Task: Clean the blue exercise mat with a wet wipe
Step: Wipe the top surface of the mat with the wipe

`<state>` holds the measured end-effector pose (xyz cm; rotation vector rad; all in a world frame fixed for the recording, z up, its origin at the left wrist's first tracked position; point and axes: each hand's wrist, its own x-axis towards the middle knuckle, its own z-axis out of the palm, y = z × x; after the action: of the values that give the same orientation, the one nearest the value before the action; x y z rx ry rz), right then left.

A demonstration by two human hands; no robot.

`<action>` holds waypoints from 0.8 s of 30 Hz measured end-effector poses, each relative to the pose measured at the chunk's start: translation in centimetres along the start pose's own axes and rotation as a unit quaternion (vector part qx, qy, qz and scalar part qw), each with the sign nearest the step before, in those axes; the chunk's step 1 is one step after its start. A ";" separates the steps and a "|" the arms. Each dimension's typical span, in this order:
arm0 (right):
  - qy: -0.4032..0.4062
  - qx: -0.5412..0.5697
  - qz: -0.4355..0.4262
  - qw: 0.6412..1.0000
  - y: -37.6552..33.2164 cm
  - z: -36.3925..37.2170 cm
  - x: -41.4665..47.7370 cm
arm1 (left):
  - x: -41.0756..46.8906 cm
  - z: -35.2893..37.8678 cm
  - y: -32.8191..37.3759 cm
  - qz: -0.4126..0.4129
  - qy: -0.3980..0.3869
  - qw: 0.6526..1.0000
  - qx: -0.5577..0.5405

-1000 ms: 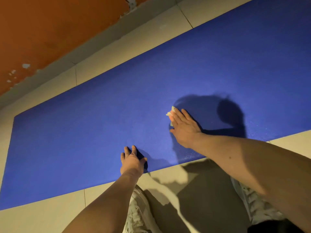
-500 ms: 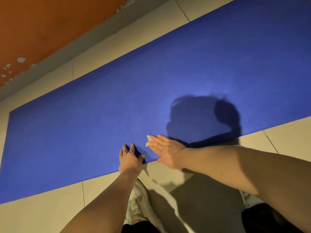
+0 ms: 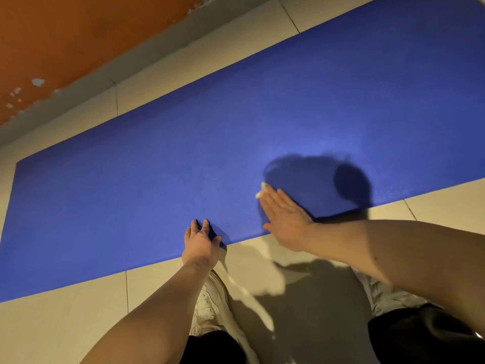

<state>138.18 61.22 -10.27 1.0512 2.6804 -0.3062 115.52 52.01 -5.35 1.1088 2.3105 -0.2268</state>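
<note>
the blue exercise mat [image 3: 183, 153] is laid flat on the pale tiled floor [image 3: 65, 324], beside an orange wall [image 3: 65, 35]. the right hand [image 3: 284, 216] is pressed flat on the mat close to its near edge, fingers straight and held together. the white wet wipe [image 3: 262, 190] is pinned under the fingertips, and only what seems a crumpled corner is seen. the left hand [image 3: 200, 243] is rested on the mat's near edge, fingers loosely straight, nothing held. a white shoe [image 3: 212, 303] is seen below it.

mat [image 3: 157, 166]: matt blue, finely grained, looks like foam.
wipe [image 3: 261, 192]: white, soft, crumpled, cloth-like.
floor [image 3: 65, 324]: around mat, smooth pale tiles, faint sheen.
wall [image 3: 65, 35]: beyond mat, matt orange paint, chipped in spots.
shoe [image 3: 212, 303]: white, smooth upper.
</note>
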 end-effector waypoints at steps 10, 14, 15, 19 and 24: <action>0.053 -0.060 -0.191 0.978 2.6 1.2 -2.7 | -0.7 1.2 0.5 -0.008 0.011 1.000 -0.002; 0.048 -0.084 -0.198 0.975 6.7 1.3 -4.1 | -0.9 1.2 0.5 -0.007 0.018 1.000 -0.001; 0.049 -0.087 -0.195 0.976 7.0 1.3 -4.2 | -1.0 1.1 0.4 -0.008 0.019 1.000 0.000; 0.041 -0.075 -0.189 0.978 5.5 1.7 -4.3 | -0.7 0.9 0.1 -0.005 0.019 1.000 -0.007; 0.024 -0.052 -0.185 0.981 0.5 1.7 -2.8 | -0.6 0.8 -0.6 0.012 0.019 1.000 -0.021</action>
<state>140.79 59.30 -11.11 0.5319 2.8906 -0.2039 115.66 50.94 -5.70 1.1296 2.3231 -0.1488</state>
